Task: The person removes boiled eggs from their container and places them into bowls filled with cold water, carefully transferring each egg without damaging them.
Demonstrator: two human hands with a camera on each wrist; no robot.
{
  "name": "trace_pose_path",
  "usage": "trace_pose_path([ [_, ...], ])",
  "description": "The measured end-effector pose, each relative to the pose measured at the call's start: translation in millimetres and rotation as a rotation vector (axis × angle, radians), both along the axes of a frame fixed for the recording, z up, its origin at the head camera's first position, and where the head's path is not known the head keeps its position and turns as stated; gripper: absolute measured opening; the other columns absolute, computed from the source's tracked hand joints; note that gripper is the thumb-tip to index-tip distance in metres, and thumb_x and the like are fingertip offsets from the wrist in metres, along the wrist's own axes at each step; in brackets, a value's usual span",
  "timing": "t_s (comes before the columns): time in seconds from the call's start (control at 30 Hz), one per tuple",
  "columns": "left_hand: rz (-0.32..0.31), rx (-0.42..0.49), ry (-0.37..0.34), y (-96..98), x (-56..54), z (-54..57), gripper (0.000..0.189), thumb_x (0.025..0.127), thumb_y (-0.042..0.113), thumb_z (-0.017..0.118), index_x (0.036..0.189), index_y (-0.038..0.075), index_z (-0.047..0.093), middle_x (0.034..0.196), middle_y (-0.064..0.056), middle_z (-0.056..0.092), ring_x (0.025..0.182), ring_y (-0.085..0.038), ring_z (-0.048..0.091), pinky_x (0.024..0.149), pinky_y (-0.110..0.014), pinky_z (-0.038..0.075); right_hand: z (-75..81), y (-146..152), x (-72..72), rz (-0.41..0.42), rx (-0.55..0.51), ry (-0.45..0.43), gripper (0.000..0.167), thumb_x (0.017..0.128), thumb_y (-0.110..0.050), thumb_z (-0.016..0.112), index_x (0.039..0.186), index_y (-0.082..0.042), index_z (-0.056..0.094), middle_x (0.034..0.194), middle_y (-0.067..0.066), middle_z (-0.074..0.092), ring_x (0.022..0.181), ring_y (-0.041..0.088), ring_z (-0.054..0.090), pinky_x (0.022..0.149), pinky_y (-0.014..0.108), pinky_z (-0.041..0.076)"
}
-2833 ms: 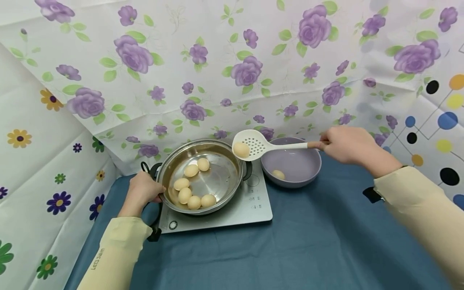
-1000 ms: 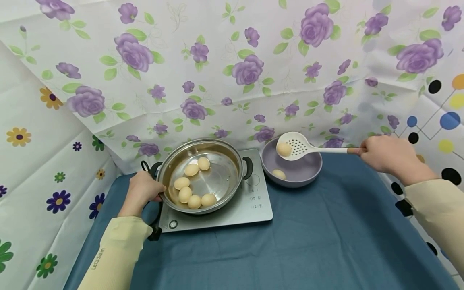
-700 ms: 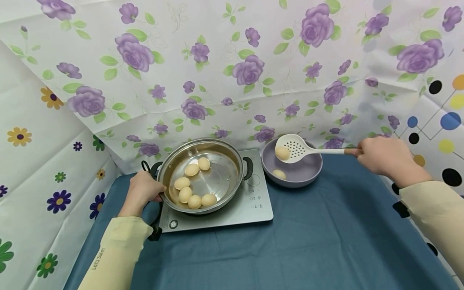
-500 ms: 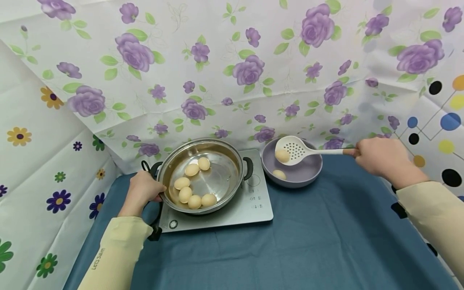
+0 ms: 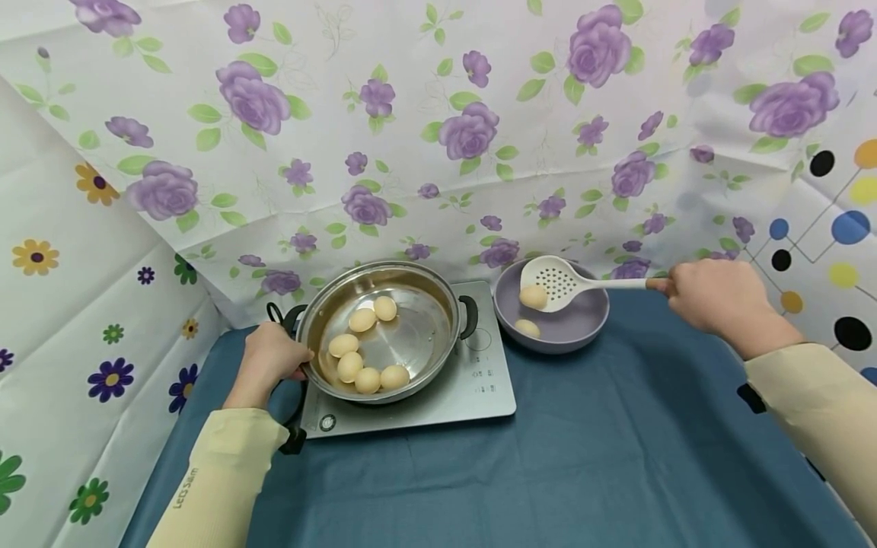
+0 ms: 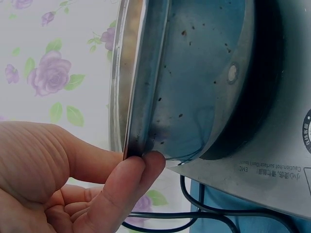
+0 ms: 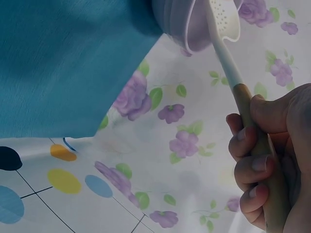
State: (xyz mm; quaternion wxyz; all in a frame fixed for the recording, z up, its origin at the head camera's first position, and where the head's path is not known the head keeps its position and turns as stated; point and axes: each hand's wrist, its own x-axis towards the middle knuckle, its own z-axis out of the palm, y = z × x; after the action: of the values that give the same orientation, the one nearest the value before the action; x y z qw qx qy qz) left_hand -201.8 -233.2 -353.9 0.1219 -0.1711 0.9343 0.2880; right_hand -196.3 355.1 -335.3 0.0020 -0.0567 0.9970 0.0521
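My left hand (image 5: 269,358) pinches the near-left rim of a steel pot (image 5: 425,304) between thumb and fingers; the left wrist view shows the rim (image 6: 133,97) in that pinch. Several pale eggs (image 5: 350,367) lie along the left and front of the pot. My right hand (image 5: 715,301) grips the wooden handle of a white slotted spoon (image 5: 558,280), fingers wrapped round it in the right wrist view (image 7: 265,150). An egg (image 5: 533,296) sits at the spoon's left edge, inside or over the purple bowl (image 5: 582,327). Another egg (image 5: 527,328) lies in that bowl.
The pot stands on a silver induction cooker (image 5: 493,396), its black handle (image 5: 469,317) close to the bowl. Black cords (image 6: 194,213) run by the cooker's left side. Blue cloth (image 5: 548,472) covers the table; flowered sheets (image 5: 411,114) rise behind and at the left.
My right hand has carried the spoon with its egg rightward from above the pot's edge to the bowl, then lowered it slightly. My left hand has stayed at the pot's rim.
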Motion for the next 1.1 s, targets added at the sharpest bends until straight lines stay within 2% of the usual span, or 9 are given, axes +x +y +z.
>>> trace_pose_path([
  [0.1,0.001,-0.001,0.007,-0.2,0.2,-0.4,0.027,0.079,0.012,0.064,0.094,-0.011,0.065,0.060,-0.013,0.067,0.049,-0.017,0.066,0.052,-0.032,0.054,0.2,-0.1,0.4,0.006,0.012,0.021,0.026,0.093,-0.024,0.048,0.079,-0.010,0.065,0.054,0.002,0.048,0.047,0.020,0.044,0.042,0.034,0.030],
  [0.33,-0.003,0.001,0.018,-0.5,0.3,-1.4,0.027,0.079,0.011,0.064,0.093,-0.011,0.065,0.059,-0.013,0.067,0.048,-0.017,0.066,0.052,-0.032,0.054,0.6,-1.5,0.7,0.020,0.029,0.080,0.032,0.093,-0.026,0.049,0.065,-0.013,0.057,0.050,0.003,0.045,0.044,0.020,0.042,0.039,0.033,0.028],
  [0.7,-0.016,0.000,0.023,-3.5,-1.1,-4.5,0.024,0.079,0.012,0.063,0.088,-0.009,0.067,0.060,-0.014,0.068,0.048,-0.017,0.066,0.051,-0.032,0.054,-1.3,-4.0,-0.8,0.049,0.048,0.178,0.035,0.093,-0.025,0.050,0.061,-0.011,0.052,0.046,0.004,0.041,0.040,0.020,0.039,0.037,0.033,0.027],
  [1.1,-0.014,-0.006,0.024,-4.7,-2.4,-4.6,0.022,0.079,0.014,0.063,0.085,-0.007,0.068,0.057,-0.012,0.067,0.049,-0.017,0.066,0.052,-0.033,0.054,-0.2,-4.1,-1.2,0.056,0.043,0.212,0.038,0.093,-0.023,0.050,0.056,-0.013,0.047,0.045,0.004,0.038,0.039,0.020,0.036,0.036,0.032,0.024],
])
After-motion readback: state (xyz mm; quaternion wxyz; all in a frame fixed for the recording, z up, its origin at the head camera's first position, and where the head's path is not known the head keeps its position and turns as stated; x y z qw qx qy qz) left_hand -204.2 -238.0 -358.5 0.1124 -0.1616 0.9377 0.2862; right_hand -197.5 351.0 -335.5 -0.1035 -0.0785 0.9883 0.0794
